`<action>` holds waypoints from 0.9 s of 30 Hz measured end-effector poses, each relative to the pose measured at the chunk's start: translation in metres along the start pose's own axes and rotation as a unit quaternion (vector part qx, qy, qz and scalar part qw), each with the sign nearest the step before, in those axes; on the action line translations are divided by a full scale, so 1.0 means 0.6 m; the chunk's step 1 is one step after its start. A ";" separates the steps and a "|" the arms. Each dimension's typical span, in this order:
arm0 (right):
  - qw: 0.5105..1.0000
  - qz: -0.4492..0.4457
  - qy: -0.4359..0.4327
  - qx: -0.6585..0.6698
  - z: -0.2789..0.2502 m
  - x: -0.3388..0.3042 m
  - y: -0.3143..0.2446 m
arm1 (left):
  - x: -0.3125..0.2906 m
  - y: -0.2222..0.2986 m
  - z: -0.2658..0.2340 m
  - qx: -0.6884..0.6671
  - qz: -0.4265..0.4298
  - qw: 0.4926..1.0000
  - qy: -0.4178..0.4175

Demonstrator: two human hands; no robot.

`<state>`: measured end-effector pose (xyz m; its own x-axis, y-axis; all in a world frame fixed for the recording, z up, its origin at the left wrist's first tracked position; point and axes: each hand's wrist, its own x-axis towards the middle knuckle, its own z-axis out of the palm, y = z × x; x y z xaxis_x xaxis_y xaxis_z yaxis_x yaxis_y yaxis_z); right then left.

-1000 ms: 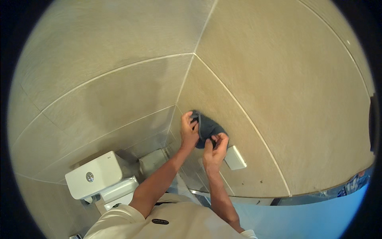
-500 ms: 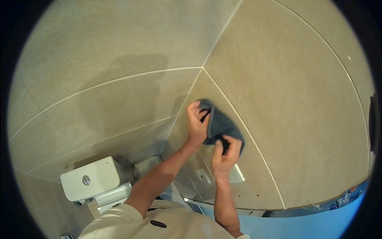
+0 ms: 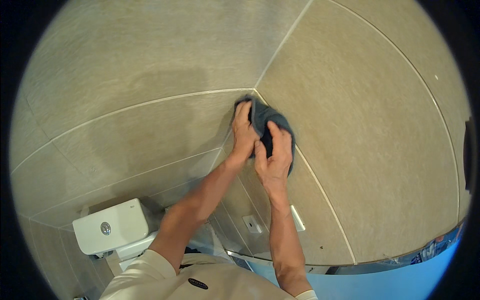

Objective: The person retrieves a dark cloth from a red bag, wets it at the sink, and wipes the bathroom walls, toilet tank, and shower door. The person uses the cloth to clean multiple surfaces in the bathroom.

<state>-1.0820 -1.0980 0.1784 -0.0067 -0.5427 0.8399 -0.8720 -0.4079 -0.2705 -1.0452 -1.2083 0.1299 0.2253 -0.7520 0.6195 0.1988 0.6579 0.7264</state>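
A dark grey-blue cloth point(image 3: 267, 114) is bunched against the tiled wall at the corner where two walls meet, just under a horizontal grout line. My left hand point(image 3: 243, 134) grips its left part, fingers curled up over the fabric. Lower and to the right, my right hand point(image 3: 275, 159) holds the cloth's other side, with its fingertips on the fabric and the thumb close to my left hand. Both forearms reach up from the lower edge. The cloth's underside against the wall is hidden.
A white toilet cistern point(image 3: 112, 226) with a round flush button stands at the lower left. Below my hands, the right wall carries a white socket plate point(image 3: 252, 224) and another white plate point(image 3: 297, 218). A light-blue surface point(image 3: 380, 282) curves along the lower right.
Both hands have moved up and slightly left with the cloth, from lower on the right wall into the corner by the grout line. My right hand is now closer to the left.
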 end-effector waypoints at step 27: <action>0.993 -0.045 0.058 -0.097 -0.099 0.052 -0.031 | 0.081 0.118 0.072 0.139 0.260 0.954 -0.056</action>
<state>-1.0948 -1.0636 0.2375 0.0290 -0.4176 0.9081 -0.9496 -0.2953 -0.1055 -1.0615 -1.2001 0.2242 0.1177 -0.3373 0.9340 -0.1753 0.9187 0.3538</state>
